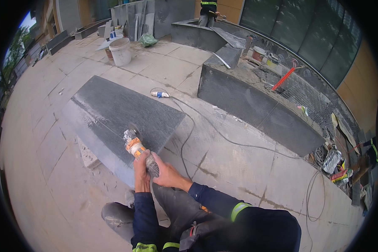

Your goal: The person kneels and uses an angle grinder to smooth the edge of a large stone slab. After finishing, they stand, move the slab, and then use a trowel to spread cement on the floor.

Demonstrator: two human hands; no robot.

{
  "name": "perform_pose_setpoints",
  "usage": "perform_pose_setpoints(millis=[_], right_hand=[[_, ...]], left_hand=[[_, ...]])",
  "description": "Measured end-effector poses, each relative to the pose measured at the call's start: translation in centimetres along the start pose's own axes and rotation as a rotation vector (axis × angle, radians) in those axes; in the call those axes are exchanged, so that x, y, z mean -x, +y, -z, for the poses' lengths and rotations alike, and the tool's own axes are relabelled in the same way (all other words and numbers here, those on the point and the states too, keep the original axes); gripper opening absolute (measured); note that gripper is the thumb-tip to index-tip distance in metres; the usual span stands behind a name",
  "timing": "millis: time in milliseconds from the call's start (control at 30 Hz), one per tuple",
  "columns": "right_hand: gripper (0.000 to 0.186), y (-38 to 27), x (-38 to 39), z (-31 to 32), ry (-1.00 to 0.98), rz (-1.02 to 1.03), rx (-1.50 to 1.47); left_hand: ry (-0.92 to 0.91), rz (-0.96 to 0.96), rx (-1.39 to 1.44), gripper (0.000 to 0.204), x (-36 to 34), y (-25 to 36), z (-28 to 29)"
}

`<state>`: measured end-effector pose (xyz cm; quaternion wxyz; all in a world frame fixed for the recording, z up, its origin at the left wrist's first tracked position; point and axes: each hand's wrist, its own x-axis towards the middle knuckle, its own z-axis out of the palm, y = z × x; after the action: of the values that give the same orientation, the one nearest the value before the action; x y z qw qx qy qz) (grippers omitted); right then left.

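An orange angle grinder (134,147), coated in pale dust, is gripped in both my hands. My left hand (142,168) wraps round its body, with my right hand (166,174) beside it toward the rear end. The grinder's disc (134,131) is at the surface of a large dark grey stone slab (126,109); whether it touches cannot be told. A thin straight line and pale dust run along the slab's left side. A pale block (89,155) shows under the slab. My knees are bent close to the slab's near end.
Cables (239,143) trail across the paving (46,138) past a connector (159,94). A dark stone planter wall (235,96) borders the right, with rubble, mesh and bags (332,161). Buckets (122,54) and stacked slabs stand behind. A person (208,12) stands at the back; another's sleeve (371,147) shows far right.
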<state>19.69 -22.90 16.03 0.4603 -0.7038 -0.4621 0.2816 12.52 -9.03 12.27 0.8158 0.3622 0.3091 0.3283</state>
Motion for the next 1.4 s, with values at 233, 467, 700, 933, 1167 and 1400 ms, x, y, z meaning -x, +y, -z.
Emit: perform_pose_setpoints(millis=[233,467,700,933,1167,1400], right_hand=[[0.1,0.7,-0.9,-1.0,-0.035,0.063,0.147],[0.101,1.8,-1.5,-3.5,-0.045,0.216,0.223],[0.103,0.9,-2.0,-4.3,-0.116,0.114,0.339],[0.099,1.4,-2.2,-4.1,-0.053,0.187,0.291],[0.096,2.5,-1.1,-2.5,-0.024,0.119,0.299],[0.095,2.3,-1.1,-1.7,-0.087,0.04,0.272]], left_hand=[[0.017,0.06,-0.062,0.026,0.4,0.8,1.5],[0.089,-0.067,0.027,0.023,-1.6,2.4,1.6],[0.056,0.029,0.194,0.029,-0.3,0.0,5.5],[0.09,0.111,0.156,0.036,-0.2,0.9,5.2],[0.02,0.169,0.083,0.034,-0.4,-0.4,4.2],[0.061,0.188,0.064,0.037,-0.6,-1.3,4.2]])
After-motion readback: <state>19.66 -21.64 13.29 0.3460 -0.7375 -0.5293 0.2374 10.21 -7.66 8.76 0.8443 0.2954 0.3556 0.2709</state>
